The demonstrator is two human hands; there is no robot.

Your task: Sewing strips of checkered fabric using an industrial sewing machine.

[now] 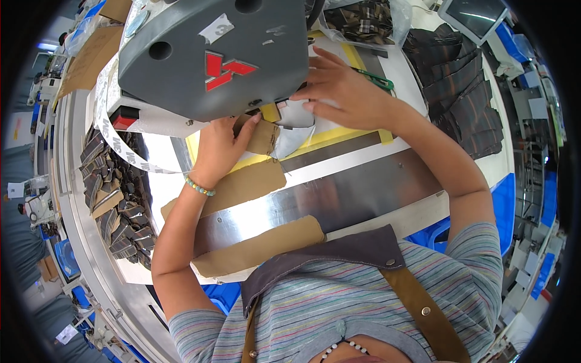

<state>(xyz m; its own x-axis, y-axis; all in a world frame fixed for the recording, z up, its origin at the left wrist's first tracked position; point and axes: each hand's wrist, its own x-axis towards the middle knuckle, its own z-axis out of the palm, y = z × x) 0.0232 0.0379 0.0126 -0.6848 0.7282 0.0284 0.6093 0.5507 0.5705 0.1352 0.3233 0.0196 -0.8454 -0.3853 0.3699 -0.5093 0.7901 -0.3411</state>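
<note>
Beneath the grey head of the sewing machine, my left hand grips a small tan fabric piece, its thumb lying on top. The other left fingers are partly hidden behind the machine head. Dark loose threads show along the tan piece's edge. Beside it lies a pale grey-white fabric piece, curved at its lower edge. My right hand is open, fingers spread and reaching toward the machine, with fingertips at the pale piece. The needle area is hidden by the machine head.
Two tan strips lie along the metal plate near my body. Dark plaid fabric pieces are heaped at left, and stacked dark fabric sits at right. Beyond are green-handled snips and a clear bag of plaid pieces.
</note>
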